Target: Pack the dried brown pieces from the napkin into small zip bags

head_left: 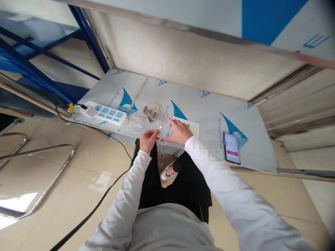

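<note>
Just above the near edge of the film-covered table, a clear plastic bag is between my two hands. My right hand curls round it from the right, thumb and fingers on either side. From the left, the closed fingertips of my left hand pinch at its lower edge. Whether the bag contains anything is hard to make out. Right behind it lies a transparent bag of small metal parts. More crumpled clear plastic rests to the left, and a white sheet of paper is partly under my right hand.
A white power strip with a plug in it lies on the left, its black cable running down past the edge. At the right front is a phone. An upper shelf overhangs the back. A metal-framed chair stands left.
</note>
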The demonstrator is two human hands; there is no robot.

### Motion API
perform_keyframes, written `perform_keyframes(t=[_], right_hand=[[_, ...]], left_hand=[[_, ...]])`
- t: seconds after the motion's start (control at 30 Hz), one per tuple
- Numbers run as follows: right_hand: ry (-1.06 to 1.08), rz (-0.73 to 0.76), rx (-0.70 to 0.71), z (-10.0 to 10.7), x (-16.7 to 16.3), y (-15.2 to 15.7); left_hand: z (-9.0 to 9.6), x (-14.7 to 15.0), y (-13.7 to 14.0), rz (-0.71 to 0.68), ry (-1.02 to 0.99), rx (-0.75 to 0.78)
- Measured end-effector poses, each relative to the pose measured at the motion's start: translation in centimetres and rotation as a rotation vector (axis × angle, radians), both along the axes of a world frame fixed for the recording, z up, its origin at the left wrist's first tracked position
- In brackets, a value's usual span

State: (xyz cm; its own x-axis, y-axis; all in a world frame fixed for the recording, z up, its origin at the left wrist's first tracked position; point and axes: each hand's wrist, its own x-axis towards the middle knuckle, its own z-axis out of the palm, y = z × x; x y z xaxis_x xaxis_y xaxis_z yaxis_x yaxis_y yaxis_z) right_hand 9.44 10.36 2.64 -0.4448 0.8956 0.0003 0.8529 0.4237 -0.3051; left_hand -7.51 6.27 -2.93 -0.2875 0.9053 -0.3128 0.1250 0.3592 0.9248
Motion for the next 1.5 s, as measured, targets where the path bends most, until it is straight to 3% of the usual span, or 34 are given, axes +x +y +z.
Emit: perform_keyframes(t=[0.13,0.23,0.37,0.47,0.6,0.77,0.87,1.0,1.07,1.13,1.3,1.5], right_hand=[[0.106,-0.141,0.037,-1.6,-2.0,2.9],[0.065,-0.257,-0.043,-2.8,-4.8,5.6],[0.012,-0.456,-0.095,-4.1,-8.2,8.1],[-0.031,-0.611,-0.122,-4.9,-8.7,8.9],[-0.036,-0.630,-0.163,-5.5,-7.8,9.3],[0.025,-0.609,-0.166,-4.1,-6.3,10.8],[0.058,-0.605,-0.149,-1.8,-4.8,10.9],[0.206,-0.557,-0.031,1.6,-2.8,6.1],[0.316,-0.477,0.075,2.9,-2.2,1.6],[0.313,-0.414,0.133,3.7,-1.8,-3.1],[0.249,-0.439,0.168,4.4,0.3,-11.0],[0.264,-0.487,0.185,4.0,3.0,-13.7]], left_hand=[[-1.4,-5.3,0.6,0.291,0.215,-0.076],[-2.2,-7.2,0.6,0.375,0.370,-0.098],[-2.6,-6.9,-0.1,0.377,0.503,-0.090],[-2.8,-6.6,-0.8,0.372,0.547,-0.103],[-2.9,-6.5,-1.3,0.336,0.561,-0.099],[-2.8,-6.7,-0.4,0.289,0.559,-0.075],[-1.4,-6.2,0.1,0.297,0.557,-0.054],[3.0,-2.8,-0.5,0.288,0.501,0.066],[5.3,0.1,-1.5,0.136,0.148,0.227],[6.7,2.9,-2.8,-0.014,-0.155,0.267],[6.5,7.2,-6.1,-0.057,-0.431,0.107],[6.5,9.0,-7.9,-0.055,-0.617,-0.041]])
